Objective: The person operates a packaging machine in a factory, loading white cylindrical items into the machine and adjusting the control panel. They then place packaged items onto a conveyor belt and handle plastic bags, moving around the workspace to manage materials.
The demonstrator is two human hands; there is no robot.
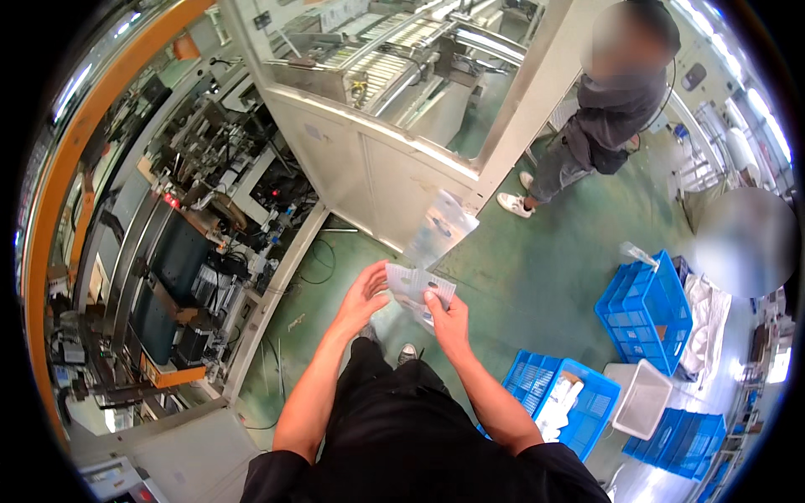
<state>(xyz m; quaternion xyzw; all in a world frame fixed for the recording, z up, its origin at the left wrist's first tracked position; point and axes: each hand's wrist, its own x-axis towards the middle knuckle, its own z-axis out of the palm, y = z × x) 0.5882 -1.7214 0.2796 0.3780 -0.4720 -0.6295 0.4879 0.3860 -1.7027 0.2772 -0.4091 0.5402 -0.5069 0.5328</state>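
Note:
My right hand [448,322] pinches a clear plastic bag [411,283] with pale printing, its thumb lying on top near the right edge. At the bag's left edge is my left hand [362,295], its fingers stretched and apart; whether a fingertip touches the bag's corner I cannot tell. Just beyond the held bag, a second clear printed plastic bag [442,228] shows in front of the machine's lower panel. I cannot tell whether the two bags touch or what supports the far one.
On my left runs a machine [210,243] with a dark belt and metal frame. Ahead stands a pale machine cabinet [369,172] with a window. A person [616,117] stands at the far right. Blue crates [641,310], one near crate [591,394] holding white items, and a white bin [641,398] sit right.

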